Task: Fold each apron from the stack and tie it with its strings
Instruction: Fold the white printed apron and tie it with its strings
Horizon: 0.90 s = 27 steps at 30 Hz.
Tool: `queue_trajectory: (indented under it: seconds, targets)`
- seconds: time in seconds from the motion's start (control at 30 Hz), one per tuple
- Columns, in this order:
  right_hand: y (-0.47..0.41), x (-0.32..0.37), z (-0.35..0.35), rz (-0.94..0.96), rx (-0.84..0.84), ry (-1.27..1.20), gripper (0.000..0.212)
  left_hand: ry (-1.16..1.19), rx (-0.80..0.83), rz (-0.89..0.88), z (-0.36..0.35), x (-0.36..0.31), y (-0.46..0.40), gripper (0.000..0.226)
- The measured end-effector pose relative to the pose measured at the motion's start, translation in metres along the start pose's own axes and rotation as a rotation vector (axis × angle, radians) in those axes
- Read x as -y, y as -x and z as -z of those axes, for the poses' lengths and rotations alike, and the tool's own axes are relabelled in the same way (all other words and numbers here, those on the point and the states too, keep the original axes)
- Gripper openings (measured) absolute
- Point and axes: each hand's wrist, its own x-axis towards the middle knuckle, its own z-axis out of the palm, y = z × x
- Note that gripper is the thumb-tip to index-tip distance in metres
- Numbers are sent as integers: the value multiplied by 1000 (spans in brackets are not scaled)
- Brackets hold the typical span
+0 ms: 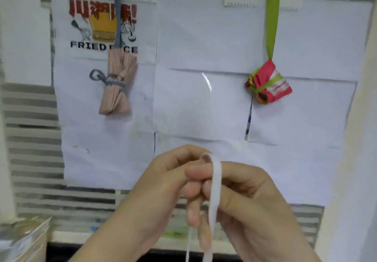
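A white apron string [214,196] loops over the fingers of my right hand [244,198] and hangs down past the bottom edge. My left hand [163,182] meets it from the left, its fingers curled and pinching the top of the loop. The apron the string belongs to is out of view below. On the wall hang two folded, tied aprons: a pink bundle [117,84] bound with a grey string on the left, and a red bundle [268,82] bound with a green string on the right.
White paper sheets [204,102] cover the wall; one at the upper left carries a "FRIED RICE" print [103,27]. Grey slatted strips [32,139] show at the left. A light ledge [67,236] runs below, with a shiny packet [22,239] at the bottom left.
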Motion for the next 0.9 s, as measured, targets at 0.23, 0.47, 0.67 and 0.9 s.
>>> queue_trajectory:
  seconds: [0.23,0.47,0.67,0.9]
  targets:
    - [-134,151,-11,86,-309,513,57,-132,-303,-119,-7,-167,-100,13]
    - [-228,262,-21,52,-330,1083,51,-338,-114,-200,-29,-306,-175,26]
    - [-237,309,18,17,-528,1438,72,-391,-286,-254,-41,-338,-224,26]
    - [-247,342,86,129,-639,1197,34,-400,-266,-230,-95,-342,-264,24]
